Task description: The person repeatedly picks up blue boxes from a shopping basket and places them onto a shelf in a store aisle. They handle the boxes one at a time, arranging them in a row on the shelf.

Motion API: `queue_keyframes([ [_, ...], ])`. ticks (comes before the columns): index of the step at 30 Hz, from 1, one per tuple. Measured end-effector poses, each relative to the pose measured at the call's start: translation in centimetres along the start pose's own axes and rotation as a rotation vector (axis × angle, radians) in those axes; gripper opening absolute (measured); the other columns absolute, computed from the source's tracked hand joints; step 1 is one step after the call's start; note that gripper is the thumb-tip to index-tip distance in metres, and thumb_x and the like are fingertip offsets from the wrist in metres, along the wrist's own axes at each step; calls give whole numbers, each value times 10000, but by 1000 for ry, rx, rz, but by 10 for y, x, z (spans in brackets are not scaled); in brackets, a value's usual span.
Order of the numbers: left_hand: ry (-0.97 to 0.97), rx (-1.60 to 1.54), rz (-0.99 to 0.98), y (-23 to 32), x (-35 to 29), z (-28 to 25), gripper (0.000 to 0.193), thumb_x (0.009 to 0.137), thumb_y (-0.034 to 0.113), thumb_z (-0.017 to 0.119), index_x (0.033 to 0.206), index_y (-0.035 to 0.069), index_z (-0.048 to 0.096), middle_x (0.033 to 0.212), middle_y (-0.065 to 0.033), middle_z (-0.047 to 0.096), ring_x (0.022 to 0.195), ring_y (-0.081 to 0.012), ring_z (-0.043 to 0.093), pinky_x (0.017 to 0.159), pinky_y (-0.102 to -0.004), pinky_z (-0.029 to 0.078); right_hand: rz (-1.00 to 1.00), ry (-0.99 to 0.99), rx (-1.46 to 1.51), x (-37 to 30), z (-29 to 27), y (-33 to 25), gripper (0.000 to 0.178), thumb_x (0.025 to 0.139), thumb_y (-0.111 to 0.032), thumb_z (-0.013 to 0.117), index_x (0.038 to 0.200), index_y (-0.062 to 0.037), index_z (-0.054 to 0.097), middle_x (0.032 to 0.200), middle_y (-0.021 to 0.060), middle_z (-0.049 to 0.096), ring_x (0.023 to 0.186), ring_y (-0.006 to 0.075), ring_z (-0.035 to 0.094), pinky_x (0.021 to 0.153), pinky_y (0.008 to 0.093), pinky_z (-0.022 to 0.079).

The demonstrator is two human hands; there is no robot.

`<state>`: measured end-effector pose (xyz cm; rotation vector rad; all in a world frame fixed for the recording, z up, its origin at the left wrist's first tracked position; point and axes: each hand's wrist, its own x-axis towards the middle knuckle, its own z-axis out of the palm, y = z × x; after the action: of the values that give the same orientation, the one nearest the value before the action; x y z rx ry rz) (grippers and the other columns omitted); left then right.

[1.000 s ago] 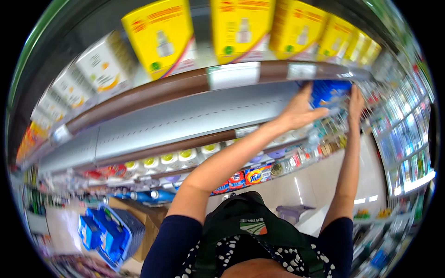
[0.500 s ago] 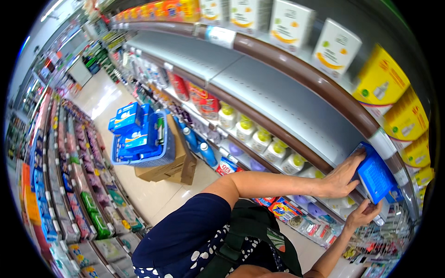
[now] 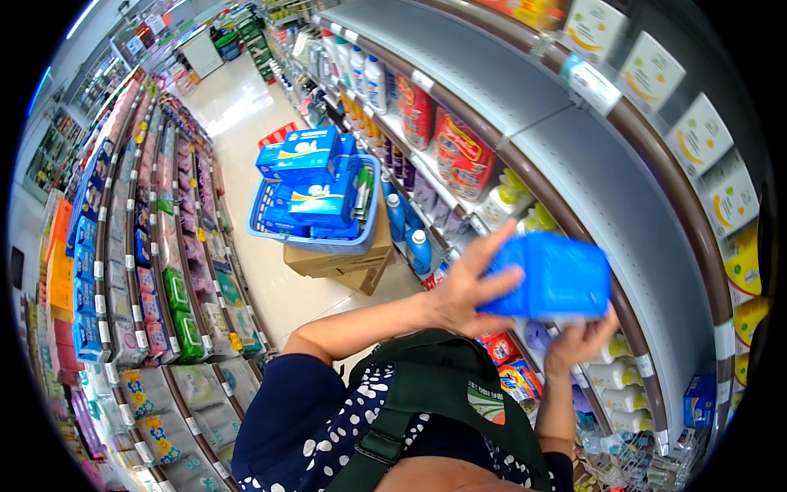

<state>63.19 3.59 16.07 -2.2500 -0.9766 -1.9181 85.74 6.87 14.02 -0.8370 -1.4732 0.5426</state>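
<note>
A blue box-shaped pack (image 3: pixel 548 275), blurred by motion, is held up in front of me between both hands. My left hand (image 3: pixel 471 287) grips its left side, fingers spread over the near face. Beneath its lower right edge, my right hand (image 3: pixel 580 338) supports the pack with bent fingers. Just beyond is the bare grey shelf board (image 3: pixel 611 168) with a brown front rail. Another blue box (image 3: pixel 699 400) stands at that shelf's right end.
A blue basket (image 3: pixel 373 184) full of blue packs rests on a cardboard box (image 3: pixel 328 264) in the aisle. Blue bottles (image 3: pixel 420 250) stand beside it. White cartons (image 3: pixel 652 72) line the upper shelf; yellow-capped bottles (image 3: pixel 619 375) fill the lower one. Packed shelves (image 3: pixel 176 287) run along the left.
Both hands have drawn the blue pack away from the right end of the shelf, leftward and toward my middle. My view has turned right, and a blue box now shows on the shelf.
</note>
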Motion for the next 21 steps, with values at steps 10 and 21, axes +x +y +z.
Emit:
queue_keyframes([
  [10,479,-21,-1022,-68,-43,-242,716,874,266,668,1445,10,319,1381,-185,429,1187,-234,506,981,-328,442,254,-753,739,-6,321,-8,674,862,-52,624,1452,23,306,1380,237,454,1182,233,516,807,274,490],
  [21,516,83,-1299,-184,-74,-376,564,946,301,567,1403,13,408,1274,-168,547,1121,-221,555,954,-330,458,151,-974,497,4,451,-29,571,885,-285,603,1359,5,472,1337,245,500,995,284,594,851,348,493],
])
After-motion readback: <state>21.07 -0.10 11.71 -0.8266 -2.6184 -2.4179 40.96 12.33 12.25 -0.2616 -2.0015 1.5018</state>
